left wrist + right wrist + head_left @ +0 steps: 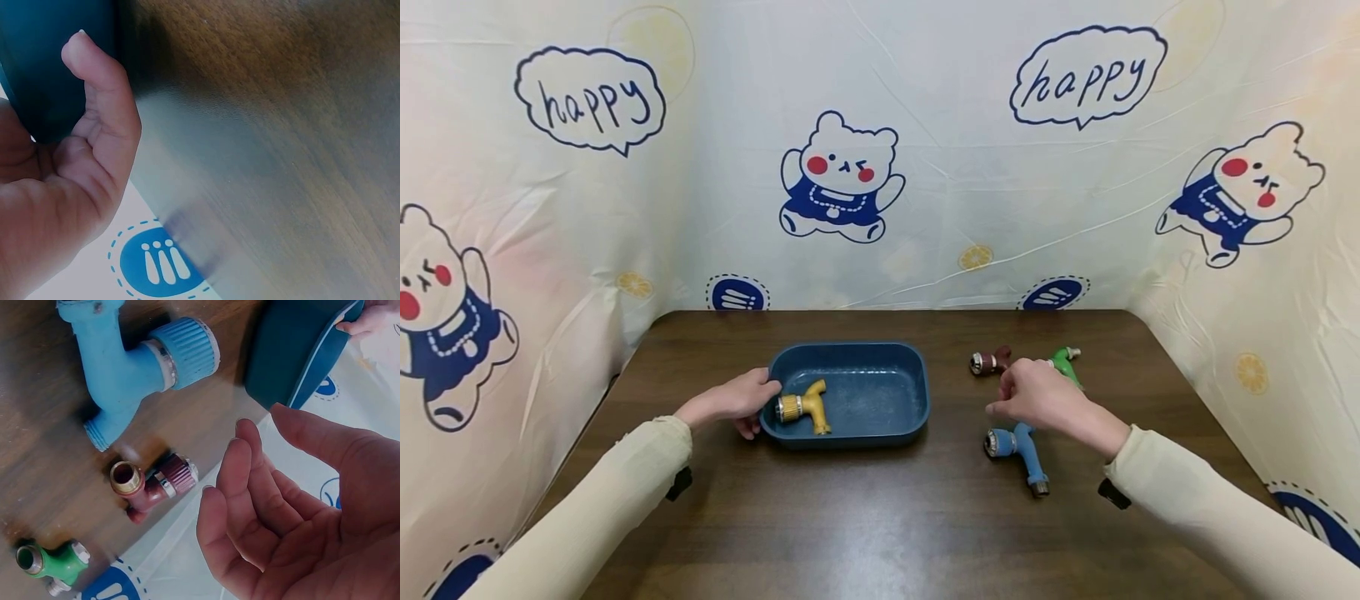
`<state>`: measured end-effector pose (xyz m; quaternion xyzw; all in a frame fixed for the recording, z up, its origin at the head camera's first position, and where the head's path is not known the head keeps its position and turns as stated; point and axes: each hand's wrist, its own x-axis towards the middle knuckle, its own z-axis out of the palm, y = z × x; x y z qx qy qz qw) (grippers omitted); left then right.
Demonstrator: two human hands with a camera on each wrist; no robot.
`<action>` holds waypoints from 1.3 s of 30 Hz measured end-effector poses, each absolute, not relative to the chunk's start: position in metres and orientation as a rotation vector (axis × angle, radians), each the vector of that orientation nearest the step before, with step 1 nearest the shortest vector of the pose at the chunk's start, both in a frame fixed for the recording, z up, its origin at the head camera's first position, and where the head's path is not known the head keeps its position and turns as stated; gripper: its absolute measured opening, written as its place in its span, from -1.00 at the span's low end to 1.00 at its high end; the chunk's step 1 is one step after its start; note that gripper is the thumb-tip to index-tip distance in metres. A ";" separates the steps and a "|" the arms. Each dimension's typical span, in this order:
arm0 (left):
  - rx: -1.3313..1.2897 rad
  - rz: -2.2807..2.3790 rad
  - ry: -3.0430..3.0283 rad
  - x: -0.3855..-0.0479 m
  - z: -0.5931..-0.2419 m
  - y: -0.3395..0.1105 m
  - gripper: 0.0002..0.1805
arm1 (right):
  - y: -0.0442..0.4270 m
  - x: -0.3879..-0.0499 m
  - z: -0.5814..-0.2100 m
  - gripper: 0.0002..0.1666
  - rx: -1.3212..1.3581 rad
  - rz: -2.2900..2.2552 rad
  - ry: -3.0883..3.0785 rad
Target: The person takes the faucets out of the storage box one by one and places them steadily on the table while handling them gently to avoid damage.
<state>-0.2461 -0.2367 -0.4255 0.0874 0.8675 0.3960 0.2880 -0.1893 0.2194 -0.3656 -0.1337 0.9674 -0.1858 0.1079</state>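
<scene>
A dark blue rectangular basin stands on the table, with a yellow faucet lying inside at its left end. My left hand grips the basin's left wall, thumb over the rim and fingers outside. To the basin's right, my right hand hovers above the table with loosely curled fingers and nothing in them. A blue faucet lies just nearer than that hand. Beyond it are a maroon faucet and a green faucet, the green one partly hidden by the hand; the right wrist view shows all three.
The brown wooden table is bounded at the back and sides by a pale printed cloth with bears and the word "happy". Cream sleeves cover both forearms, each with a small black device at the cuff.
</scene>
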 end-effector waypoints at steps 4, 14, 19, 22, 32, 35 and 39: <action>0.224 1.058 2.316 -0.246 -0.426 -0.237 -0.58 | 0.216 -0.191 -0.364 -0.68 -0.391 -0.541 2.830; 0.237 1.044 2.311 -0.246 -0.421 -0.236 -0.59 | 0.213 -0.196 -0.362 -0.72 -0.411 -0.518 2.845; 0.307 1.068 2.259 -0.255 -0.429 -0.245 -0.56 | 0.209 -0.199 -0.359 -0.77 -0.402 -0.521 2.831; 0.366 1.081 2.232 -0.260 -0.437 -0.251 -0.54 | 0.208 -0.201 -0.358 -0.79 -0.392 -0.519 2.820; 0.334 1.063 2.265 -0.275 -0.460 -0.260 -0.54 | 0.203 -0.203 -0.354 -0.78 -0.377 -0.499 2.830; 0.341 1.068 2.257 -0.276 -0.463 -0.261 -0.54 | 0.201 -0.203 -0.354 -0.77 -0.380 -0.483 2.834; 0.277 1.064 2.279 -0.258 -0.438 -0.247 -0.57 | 0.198 -0.205 -0.354 -0.77 -0.391 -0.472 2.840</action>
